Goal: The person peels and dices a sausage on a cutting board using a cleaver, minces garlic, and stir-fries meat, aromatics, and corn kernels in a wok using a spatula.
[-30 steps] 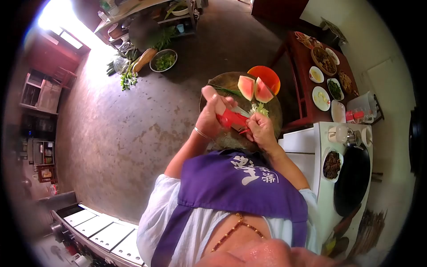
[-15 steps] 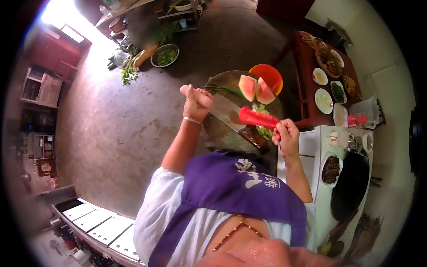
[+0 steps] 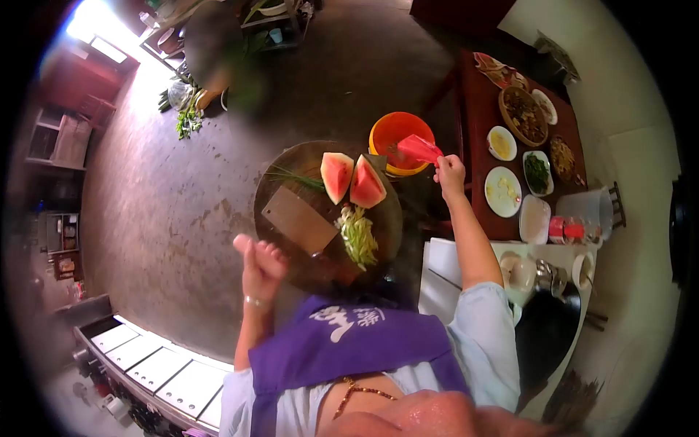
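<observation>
My left hand (image 3: pixel 263 268) is wrapped round a pink sausage (image 3: pixel 242 244), beside the near left edge of the round wooden board (image 3: pixel 389 251). My right hand (image 3: pixel 450 175) grips a red plastic wrapper (image 3: pixel 418 148), which hangs over the orange bucket (image 3: pixel 377 138) just past the board. A wide cleaver blade (image 3: pixel 298 220) lies on the board; its handle is hard to make out. Two watermelon wedges (image 3: pixel 336 177) stand near the far side. Cut pale-green vegetables (image 3: pixel 357 237) are heaped to the right of the blade, and thin green stalks (image 3: pixel 295 177) lie to the left of the wedges.
A dark red table (image 3: pixel 477 138) at the right bears several dishes. The white counter (image 3: pixel 437 255) with a black wok (image 3: pixel 550 335) is close to my right arm. Leafy greens (image 3: pixel 191 120) lie on the floor at the far left. A shelf (image 3: pixel 280 33) stands beyond.
My right hand has carried the red wrapper away from the sausage and over to the bucket. The sausage has come out of the wrapper in my left hand. The cleaver and vegetables show more fully.
</observation>
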### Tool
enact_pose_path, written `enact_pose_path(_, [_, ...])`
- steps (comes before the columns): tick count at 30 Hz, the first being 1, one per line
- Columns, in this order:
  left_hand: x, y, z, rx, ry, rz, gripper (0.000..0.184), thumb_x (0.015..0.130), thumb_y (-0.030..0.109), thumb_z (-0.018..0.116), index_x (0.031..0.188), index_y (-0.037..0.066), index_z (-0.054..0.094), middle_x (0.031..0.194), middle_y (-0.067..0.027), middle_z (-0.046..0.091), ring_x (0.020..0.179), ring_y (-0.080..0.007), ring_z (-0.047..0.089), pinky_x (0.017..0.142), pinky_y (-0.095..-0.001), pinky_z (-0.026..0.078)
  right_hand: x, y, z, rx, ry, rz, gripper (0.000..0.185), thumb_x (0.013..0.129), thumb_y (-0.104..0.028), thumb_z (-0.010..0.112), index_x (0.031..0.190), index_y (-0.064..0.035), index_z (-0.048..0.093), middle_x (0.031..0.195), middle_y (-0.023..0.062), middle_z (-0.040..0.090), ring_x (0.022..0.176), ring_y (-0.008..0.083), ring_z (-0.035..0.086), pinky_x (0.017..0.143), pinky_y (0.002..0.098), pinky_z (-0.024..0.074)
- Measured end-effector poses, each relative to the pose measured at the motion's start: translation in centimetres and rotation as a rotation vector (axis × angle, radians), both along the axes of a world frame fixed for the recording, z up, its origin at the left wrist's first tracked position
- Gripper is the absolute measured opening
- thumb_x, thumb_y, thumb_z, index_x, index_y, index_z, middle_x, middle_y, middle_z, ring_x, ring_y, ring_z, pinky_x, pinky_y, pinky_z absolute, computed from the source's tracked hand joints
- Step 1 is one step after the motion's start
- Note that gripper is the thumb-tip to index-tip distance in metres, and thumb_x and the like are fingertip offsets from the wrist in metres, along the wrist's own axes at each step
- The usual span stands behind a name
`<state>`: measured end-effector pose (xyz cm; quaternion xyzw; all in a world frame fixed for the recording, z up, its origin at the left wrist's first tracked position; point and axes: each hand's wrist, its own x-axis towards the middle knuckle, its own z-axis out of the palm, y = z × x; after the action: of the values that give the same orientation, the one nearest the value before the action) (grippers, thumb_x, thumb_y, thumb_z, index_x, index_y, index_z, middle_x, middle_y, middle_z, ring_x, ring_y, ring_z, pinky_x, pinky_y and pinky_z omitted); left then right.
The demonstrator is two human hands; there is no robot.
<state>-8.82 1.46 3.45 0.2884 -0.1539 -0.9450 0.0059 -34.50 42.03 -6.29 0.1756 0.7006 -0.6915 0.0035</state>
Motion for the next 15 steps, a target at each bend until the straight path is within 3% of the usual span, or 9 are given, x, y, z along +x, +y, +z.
enact_pose_path(1, [0.9,0.3,-0.1,-0.007,-0.003,0.027,0.024,0.093,0.033,0.056,0.095,0.010,0.049,0.085,-0.0031,0.048,0.079,-0.0177,0.049,0.076,-0.0336,0.044,-1.8,0.3,-1.9,0.061,-0.036,0.028,0.015,0.087,-0.012,0.056,0.075,-0.0058,0.049,0.062,0.0017,0.048,0.050,0.0074,0.044,0.041,0.0233,0.0374])
enact_pose_path(2, [1.6,0.8,0.0,-0.042,-0.022,0.048,0.026,0.092,0.035,0.056,0.095,0.010,0.049,0.085,-0.0033,0.048,0.080,-0.0182,0.049,0.076,-0.0335,0.043,-3.5,0.4,-3.4,0.114,-0.107,0.032,0.018,0.083,-0.016,0.058,0.071,-0.0048,0.050,0.059,0.0034,0.049,0.052,0.0113,0.047,0.045,0.0292,0.0422])
enact_pose_path(5, [3.4,2.7,0.5,-0.109,-0.108,0.138,0.030,0.092,0.039,0.056,0.095,0.010,0.051,0.085,-0.0034,0.049,0.080,-0.0184,0.049,0.075,-0.0335,0.043,-8.3,1.0,-11.1,0.548,0.066,0.056,0.022,0.080,-0.021,0.061,0.070,-0.0033,0.053,0.060,0.0084,0.055,0.056,0.0194,0.056,0.054,0.0354,0.0466])
enact_pose_path(8, [4.5,4.2,0.9,-0.166,-0.178,0.188,0.032,0.092,0.042,0.054,0.096,0.010,0.051,0.085,-0.0029,0.050,0.079,-0.0179,0.049,0.074,-0.0335,0.043,-12.1,1.0,-16.0,0.759,0.052,0.106,0.026,0.077,-0.026,0.062,0.070,-0.0024,0.056,0.066,0.0134,0.061,0.063,0.0264,0.062,0.062,0.0385,0.0483])
enact_pose_path(11, [4.7,5.4,1.0,-0.188,-0.186,0.207,0.034,0.093,0.044,0.052,0.096,0.011,0.051,0.085,-0.0020,0.051,0.078,-0.0169,0.050,0.073,-0.0336,0.043,-15.1,0.5,-19.2,0.795,-0.016,0.169,0.027,0.079,-0.028,0.061,0.071,-0.0028,0.058,0.071,0.0165,0.065,0.069,0.0295,0.065,0.064,0.0389,0.0491])
enact_pose_path(13, [4.7,6.0,0.6,-0.188,-0.199,0.229,0.033,0.093,0.044,0.052,0.097,0.011,0.051,0.084,-0.0014,0.050,0.077,-0.0159,0.050,0.073,-0.0341,0.043,-17.9,1.1,-21.5,0.783,-0.316,0.501,0.028,0.084,-0.029,0.057,0.083,-0.0026,0.066,0.084,0.0165,0.068,0.084,0.0311,0.066,0.074,0.0406,0.0500])
enact_pose_path(15, [4.9,6.7,0.6,-0.208,-0.221,0.237,0.033,0.093,0.044,0.052,0.097,0.011,0.051,0.084,-0.0013,0.050,0.077,-0.0157,0.050,0.073,-0.0343,0.043,-18.5,1.3,-22.6,0.747,-0.275,0.397,0.031,0.084,-0.025,0.054,0.096,0.0001,0.068,0.098,0.0234,0.065,0.093,0.0370,0.063,0.084,0.0430,0.0475])
